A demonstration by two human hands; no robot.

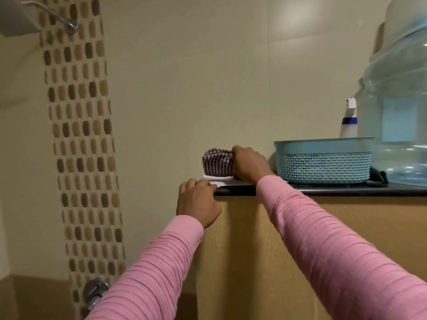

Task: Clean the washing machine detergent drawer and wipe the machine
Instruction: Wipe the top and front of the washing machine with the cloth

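Observation:
A scrub brush (pixel 218 163) with maroon and white bristles lies bristles-up on a dark ledge (pixel 346 190) at head height. My right hand (pixel 250 166) grips the brush at its right end. A flat white piece (pixel 219 180) lies under the brush on the ledge. My left hand (pixel 198 202) is at the ledge's left corner, its fingertips curled over the white piece's near edge. Both arms are in pink sleeves. No washing machine or detergent drawer is in view.
A light blue mesh basket (pixel 323 165) stands on the ledge right of the brush. Behind it is a white spray bottle (pixel 349 121), and a large clear water jug (pixel 399 107) fills the right. A tap (pixel 94 291) and mosaic tile strip (pixel 80 135) are at the left.

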